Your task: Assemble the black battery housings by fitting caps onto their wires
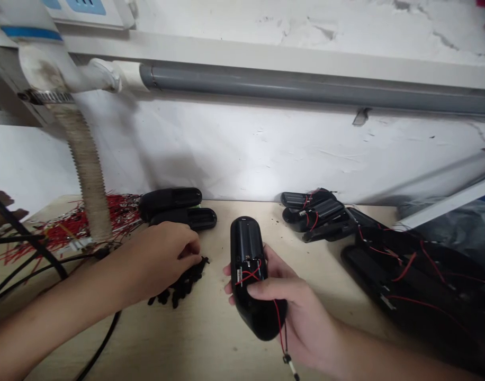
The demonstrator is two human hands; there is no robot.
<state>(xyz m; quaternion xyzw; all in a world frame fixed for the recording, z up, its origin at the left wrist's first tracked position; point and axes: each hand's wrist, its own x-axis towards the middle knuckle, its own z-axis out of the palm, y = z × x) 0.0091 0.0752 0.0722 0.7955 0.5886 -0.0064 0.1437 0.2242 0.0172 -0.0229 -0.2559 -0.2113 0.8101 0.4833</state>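
One curved black plastic casing (246,275) gripped in the right hand (294,312), more lying along the wall

Nearest of all, the right hand is clamped around the casing, with the thumb across its lower half. Its open face tilts up, crossed by thin red wires (248,276). A red lead ending in a small black-and-white tip (290,365) dangles beside the palm. Just left of it, the left hand (163,259) curls down at a small heap of black plastic pieces (182,283), its fingers together; whether they pinch any piece, I cannot tell. Below both hands lies a pale wooden surface (210,338), with thin black cables (101,344) across its left side. Just past the left hand, two black oblong casings (174,209) sit side by side, beside a tangle of red wires (83,227) and a ribbed beige hose (87,169). To the right, a large group of black casings with red leads (405,270) spreads back to a smaller cluster (317,214). Farthest off, a grey pipe (317,82) runs along a flaking white wall (242,153)
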